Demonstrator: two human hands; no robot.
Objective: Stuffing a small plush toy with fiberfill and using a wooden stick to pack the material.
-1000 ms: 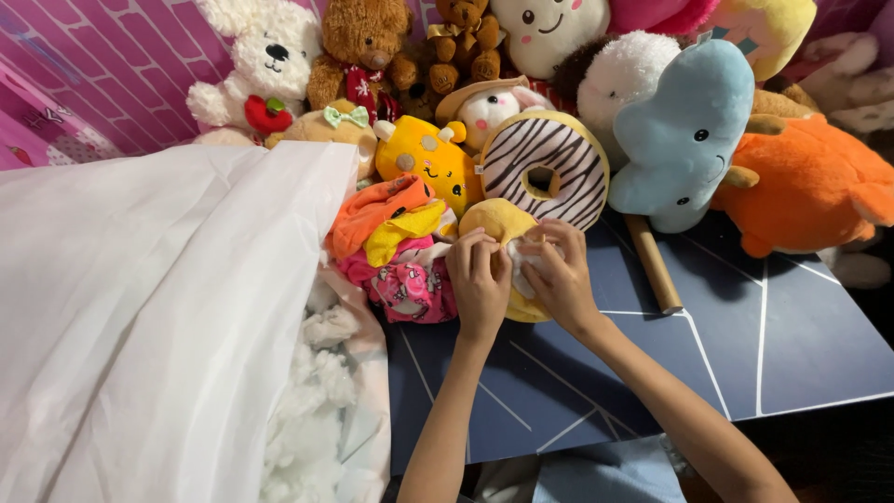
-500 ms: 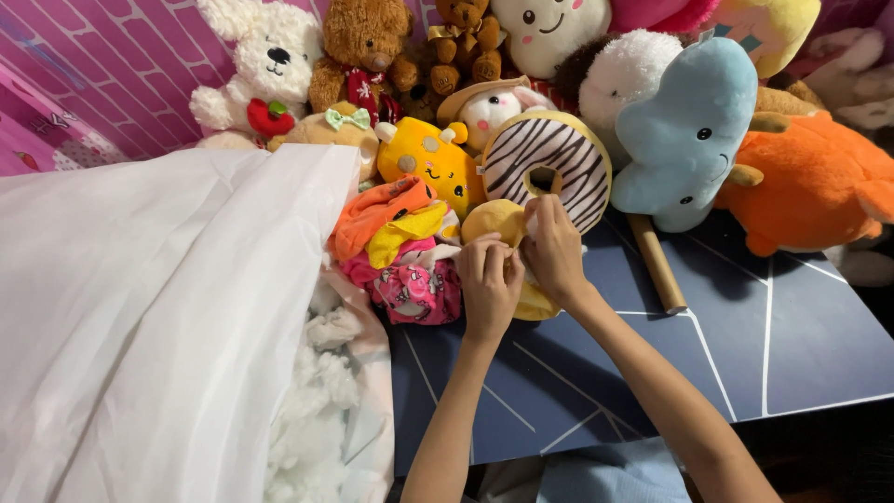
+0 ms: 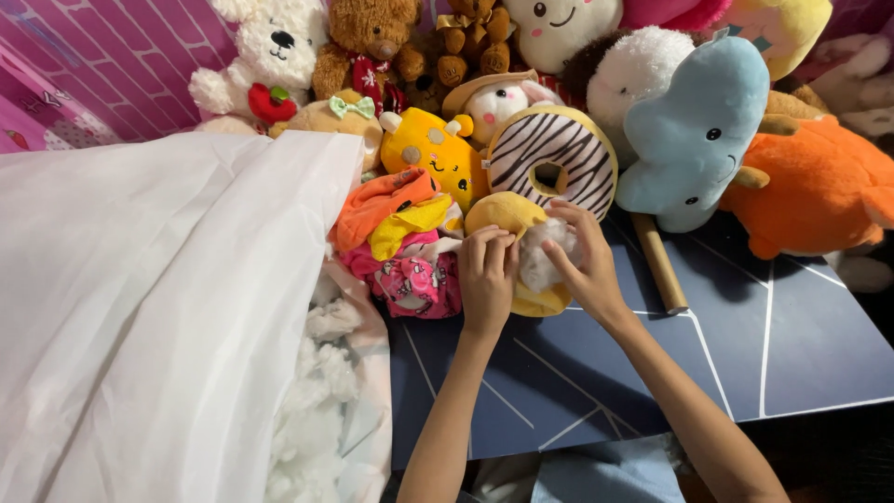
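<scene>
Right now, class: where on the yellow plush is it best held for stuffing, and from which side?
Probably at the open seam of the yellow plush, from the near side: the left hand holds its edge there while the right hand presses white stuffing in.

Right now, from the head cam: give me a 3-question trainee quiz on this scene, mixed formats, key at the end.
1. True or false: both hands are on the yellow plush toy with white stuffing showing at its opening.
2. Multiple choice: what lies directly behind that toy? A) a green ball B) the striped doughnut plush C) a glass jar
3. Fill in: the big white bag lies on the person's ____ side.

Key
1. True: the left hand and right hand both grip it, the right fingers on the stuffing.
2. B
3. left
</scene>
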